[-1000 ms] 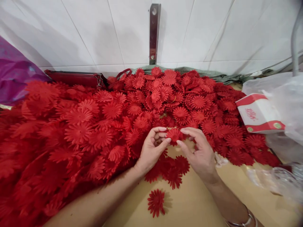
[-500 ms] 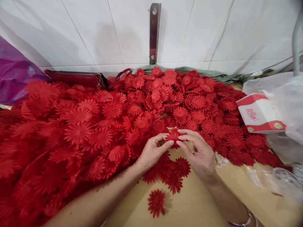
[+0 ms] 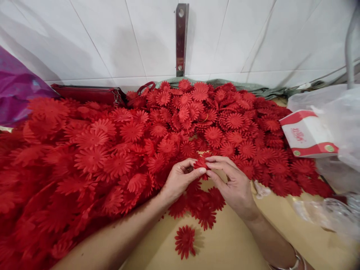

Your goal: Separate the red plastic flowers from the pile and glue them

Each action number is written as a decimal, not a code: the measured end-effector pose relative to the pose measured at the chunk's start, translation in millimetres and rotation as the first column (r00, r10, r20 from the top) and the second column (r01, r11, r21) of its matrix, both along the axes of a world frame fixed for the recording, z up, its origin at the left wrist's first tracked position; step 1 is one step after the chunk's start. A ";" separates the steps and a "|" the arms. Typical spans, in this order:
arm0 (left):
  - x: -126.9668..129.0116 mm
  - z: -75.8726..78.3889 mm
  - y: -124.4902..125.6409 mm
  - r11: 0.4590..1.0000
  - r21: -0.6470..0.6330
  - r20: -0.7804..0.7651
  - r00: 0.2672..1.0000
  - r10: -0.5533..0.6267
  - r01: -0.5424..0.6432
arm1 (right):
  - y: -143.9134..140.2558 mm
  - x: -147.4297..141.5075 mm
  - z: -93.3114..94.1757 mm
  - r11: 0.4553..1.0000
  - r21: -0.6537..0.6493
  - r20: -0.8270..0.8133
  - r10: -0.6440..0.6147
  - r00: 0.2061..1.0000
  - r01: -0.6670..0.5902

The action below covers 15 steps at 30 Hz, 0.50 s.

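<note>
Between my two hands is a red artificial flower [image 3: 200, 162], partly hidden by fingers. My left hand [image 3: 181, 178] pinches its left side between thumb and fingers. My right hand [image 3: 233, 183] closes on the flower's right edge with its fingertips, the thumb close to the left thumb. Below the hands, a small cluster of red flowers [image 3: 206, 215] lies on the tan tabletop [image 3: 222, 247]. One single flower [image 3: 185, 241] sits apart, nearer to me.
A big heap of red flowers [image 3: 92, 153] covers the left and back of the table. At right stand a white-and-red box [image 3: 308, 133], a translucent plastic bag [image 3: 348, 123] and clear plastic items [image 3: 334, 212]. A dark red purse [image 3: 87, 93] lies behind, by the tiled wall [image 3: 157, 37].
Both hands have shifted slightly left with the flower. My right fingers have come further over its edge. The flowers on the table stay as they were.
</note>
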<state>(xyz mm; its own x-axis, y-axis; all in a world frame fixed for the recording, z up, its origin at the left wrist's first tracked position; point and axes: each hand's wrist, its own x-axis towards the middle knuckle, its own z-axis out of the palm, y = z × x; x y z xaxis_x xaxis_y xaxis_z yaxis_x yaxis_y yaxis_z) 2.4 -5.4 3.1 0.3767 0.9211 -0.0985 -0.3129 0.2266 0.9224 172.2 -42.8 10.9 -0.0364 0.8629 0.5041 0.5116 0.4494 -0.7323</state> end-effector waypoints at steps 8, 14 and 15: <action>0.5 1.8 -1.3 0.998 0.054 -0.057 0.998 -0.007 0.010 | 1.1 -0.5 -4.4 0.995 0.091 0.098 -0.051 0.994 0.042; 1.8 -0.5 -3.4 0.991 0.129 -0.081 0.996 -0.026 0.037 | 0.5 -1.2 -3.9 0.990 0.118 0.142 -0.097 0.985 0.080; 1.6 -0.5 -3.6 0.990 0.136 -0.084 0.996 -0.018 0.030 | 0.4 -1.7 -3.5 0.989 0.123 0.139 -0.095 0.986 0.078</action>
<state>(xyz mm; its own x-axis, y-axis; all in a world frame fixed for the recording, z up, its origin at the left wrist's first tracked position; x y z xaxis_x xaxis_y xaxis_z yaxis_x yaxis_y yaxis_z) 4.0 -9.1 2.6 0.3947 0.9188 -0.0035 -0.2305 0.1027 0.9676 170.4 -42.4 7.4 -0.0433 0.8016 0.5963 0.6486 0.4765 -0.5935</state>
